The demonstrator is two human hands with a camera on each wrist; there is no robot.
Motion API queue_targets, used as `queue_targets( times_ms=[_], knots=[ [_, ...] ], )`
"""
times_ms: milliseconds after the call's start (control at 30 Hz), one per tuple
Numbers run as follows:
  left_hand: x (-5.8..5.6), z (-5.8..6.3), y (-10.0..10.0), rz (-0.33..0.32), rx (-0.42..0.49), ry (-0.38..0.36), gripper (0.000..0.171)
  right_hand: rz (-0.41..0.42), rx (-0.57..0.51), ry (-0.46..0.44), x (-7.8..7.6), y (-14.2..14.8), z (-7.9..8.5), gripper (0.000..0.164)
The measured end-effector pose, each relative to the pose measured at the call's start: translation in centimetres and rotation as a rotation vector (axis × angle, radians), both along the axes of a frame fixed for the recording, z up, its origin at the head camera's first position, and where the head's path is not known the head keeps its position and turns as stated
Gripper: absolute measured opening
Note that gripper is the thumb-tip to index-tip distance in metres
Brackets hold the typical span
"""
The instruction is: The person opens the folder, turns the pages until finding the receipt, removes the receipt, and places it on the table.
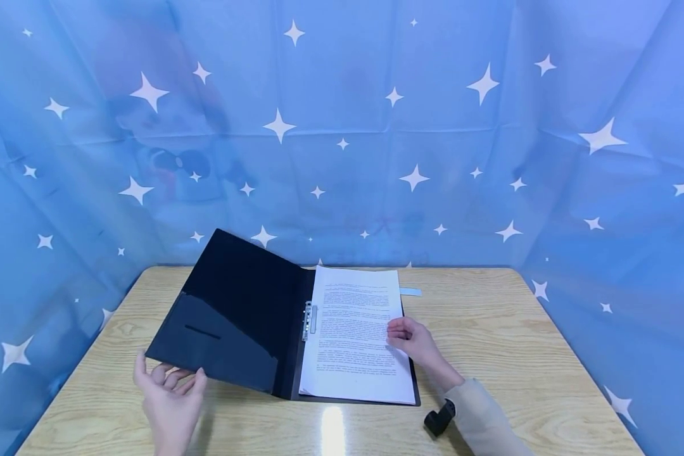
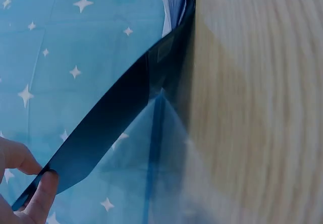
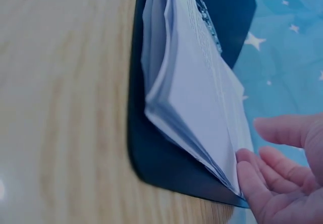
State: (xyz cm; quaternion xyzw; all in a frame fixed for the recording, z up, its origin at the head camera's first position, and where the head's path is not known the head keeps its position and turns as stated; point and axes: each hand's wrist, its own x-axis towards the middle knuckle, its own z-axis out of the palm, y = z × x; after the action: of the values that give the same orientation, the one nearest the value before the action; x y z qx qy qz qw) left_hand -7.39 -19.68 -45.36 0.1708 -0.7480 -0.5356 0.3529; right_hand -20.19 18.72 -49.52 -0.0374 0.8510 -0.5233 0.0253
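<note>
A black ring-clip folder (image 1: 245, 278) lies opened on the table, its left cover raised at a slant. My left hand (image 1: 172, 396) pinches the lower left part of that cover, thumb on one face and fingers on the other, as the left wrist view also shows. A stack of printed paper (image 1: 356, 335) rests on the folder's right side beside a metal clip (image 1: 308, 320). At the stack's right edge is my right hand (image 1: 415, 343). In the right wrist view its fingertips (image 3: 247, 173) meet the paper edges, with the thumb held apart from them.
The wooden table (image 1: 501, 354) extends around the folder. A pale blue strip (image 1: 410, 292) pokes out at the folder's upper right. A blue star-printed curtain (image 1: 342, 171) hangs behind the table. A black device (image 1: 440, 418) is on the right wrist.
</note>
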Motion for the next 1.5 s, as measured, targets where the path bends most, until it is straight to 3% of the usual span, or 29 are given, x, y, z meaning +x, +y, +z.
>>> queue_targets(
  times_ms=[200, 400, 633, 833, 1200, 1500],
  knots=[
    [0.1, -0.6, -1.9, 0.076, 0.046, -0.149, 0.09, 0.001, 0.01, -0.001, 0.1, 0.0, 0.0, 0.022],
    [0.1, -1.1, -3.9, 0.077, 0.099, -0.336, 0.08, -0.005, 0.002, -0.006, 0.2, 0.0, -0.1, 0.023],
    [0.4, -1.7, -5.8, 0.043, -0.048, -0.48, 0.073, 0.009, 0.018, 0.012, 0.1, 0.1, -0.1, 0.023],
    [0.1, -2.2, -6.9, 0.02, -0.17, -0.569, 0.07, 0.015, 0.017, 0.018, 0.2, 0.1, -0.1, 0.022],
    [-0.3, -2.2, -7.8, -0.055, -0.266, -0.646, 0.062, 0.014, 0.015, 0.012, 0.2, 0.2, -0.1, 0.022],
    [-0.9, -2.1, -8.2, -0.081, -0.304, -0.774, 0.066, 0.002, 0.019, 0.005, 0.2, 0.0, 0.0, 0.022]
  ],
)
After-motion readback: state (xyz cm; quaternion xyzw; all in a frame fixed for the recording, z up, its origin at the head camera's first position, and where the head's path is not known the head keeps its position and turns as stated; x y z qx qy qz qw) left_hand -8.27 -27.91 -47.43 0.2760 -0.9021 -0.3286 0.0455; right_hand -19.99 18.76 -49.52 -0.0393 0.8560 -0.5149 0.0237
